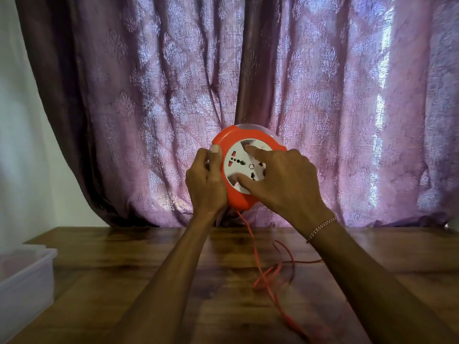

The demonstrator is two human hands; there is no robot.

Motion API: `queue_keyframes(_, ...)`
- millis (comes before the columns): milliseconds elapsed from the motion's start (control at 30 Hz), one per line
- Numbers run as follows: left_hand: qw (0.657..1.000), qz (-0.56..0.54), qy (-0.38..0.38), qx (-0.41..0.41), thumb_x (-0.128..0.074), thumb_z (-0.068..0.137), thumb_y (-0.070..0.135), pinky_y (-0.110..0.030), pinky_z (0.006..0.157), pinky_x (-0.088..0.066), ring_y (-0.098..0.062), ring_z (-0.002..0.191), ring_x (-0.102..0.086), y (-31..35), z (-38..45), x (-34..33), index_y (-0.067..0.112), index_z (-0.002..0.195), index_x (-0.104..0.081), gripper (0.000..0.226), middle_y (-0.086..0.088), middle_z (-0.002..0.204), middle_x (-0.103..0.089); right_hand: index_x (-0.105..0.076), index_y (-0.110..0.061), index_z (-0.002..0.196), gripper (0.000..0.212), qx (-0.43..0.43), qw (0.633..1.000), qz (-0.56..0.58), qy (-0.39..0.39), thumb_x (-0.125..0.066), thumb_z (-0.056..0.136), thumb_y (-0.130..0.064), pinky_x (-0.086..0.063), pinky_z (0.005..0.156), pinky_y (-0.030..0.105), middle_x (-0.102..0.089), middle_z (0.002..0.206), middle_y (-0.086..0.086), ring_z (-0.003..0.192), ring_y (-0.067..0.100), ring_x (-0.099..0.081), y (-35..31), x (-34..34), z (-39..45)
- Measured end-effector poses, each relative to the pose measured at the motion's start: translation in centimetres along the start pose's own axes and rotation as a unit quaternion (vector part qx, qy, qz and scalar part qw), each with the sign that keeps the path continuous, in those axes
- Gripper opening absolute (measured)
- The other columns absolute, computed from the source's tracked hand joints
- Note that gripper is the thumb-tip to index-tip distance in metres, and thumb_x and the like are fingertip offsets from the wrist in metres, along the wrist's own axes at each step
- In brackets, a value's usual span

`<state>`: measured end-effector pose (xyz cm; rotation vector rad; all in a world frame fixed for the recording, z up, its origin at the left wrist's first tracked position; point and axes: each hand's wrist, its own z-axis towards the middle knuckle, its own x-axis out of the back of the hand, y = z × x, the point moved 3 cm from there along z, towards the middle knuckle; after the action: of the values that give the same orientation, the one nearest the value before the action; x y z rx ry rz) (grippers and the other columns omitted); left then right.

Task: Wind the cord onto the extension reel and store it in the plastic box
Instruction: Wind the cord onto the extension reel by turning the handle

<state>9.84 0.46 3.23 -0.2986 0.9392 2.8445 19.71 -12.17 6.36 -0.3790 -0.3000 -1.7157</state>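
Extension reel held upright above the surface. Left hand grip clenched round its rim; right hand fingers spread, pressing the white socket face. Red cord trails down, looped loose. Plastic box far left.

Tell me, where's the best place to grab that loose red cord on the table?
Probably the straight stretch of the cord hanging just below the reel, pinched from the side. Farther down it lies in tangled loops on the table, harder to pick singly.
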Motion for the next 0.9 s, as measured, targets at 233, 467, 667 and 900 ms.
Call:
queue_keyframes(233, 1.000, -0.010, 0.005, 0.014, -0.045, 0.094, 0.062, -0.061, 0.067, -0.048, -0.022, 0.064, -0.047, -0.1, 0.2, 0.1, 0.030, 0.064, -0.045, 0.044, 0.008, 0.058, -0.049, -0.068, -0.026, 0.119, 0.041, 0.062, 0.998, 0.009, 0.004, -0.065, 0.084, -0.048, -0.044, 0.081, 0.042, -0.062, 0.106, 0.009, 0.099, 0.029, -0.050, -0.2, 0.6, 0.7)
queue_keyframes(467, 0.999, -0.039, 0.021, 0.011, -0.047, 0.093, 0.064, -0.063, 0.072, -0.053, -0.044, 0.078, -0.064, -0.5, 0.4, 0.0, 0.009, 0.079, -0.054, 0.058, -0.020, 0.076, -0.066, -0.071, -0.042, 0.111, 0.047, 0.174, 0.974, -0.050, -0.138, -0.072, 0.071, -0.016, -0.039, 0.096, 0.046, -0.044, 0.145, 0.002, 0.120, 0.031, -0.038, -0.5, 0.4, 0.6)
queue_keyframes(667, 1.000, -0.006, 0.000, 0.005, -0.045, 0.093, 0.066, -0.060, 0.066, -0.052, -0.038, 0.072, -0.064, -0.4, 0.2, -0.2, 0.015, 0.075, -0.050, 0.054, -0.011, 0.068, -0.065, -0.066, -0.051, 0.113, 0.039, 0.141, 0.980, -0.098, -0.096, -0.068, 0.080, -0.031, -0.033, 0.080, 0.041, -0.049, 0.134, 0.000, 0.116, 0.030, -0.041, -0.6, 0.6, 0.2)
queue_keyframes(900, 1.000, 0.013, 0.010, -0.002, -0.043, 0.096, 0.060, -0.056, 0.067, -0.049, -0.022, 0.063, -0.050, 0.0, 0.0, 0.0, 0.020, 0.069, -0.045, 0.049, 0.002, 0.062, -0.054, -0.048, -0.051, 0.136, 0.051, 0.106, 0.987, -0.079, -0.091, -0.053, 0.087, -0.039, -0.036, 0.085, 0.041, -0.048, 0.125, 0.008, 0.113, 0.030, -0.043, -0.2, -0.2, 0.2)
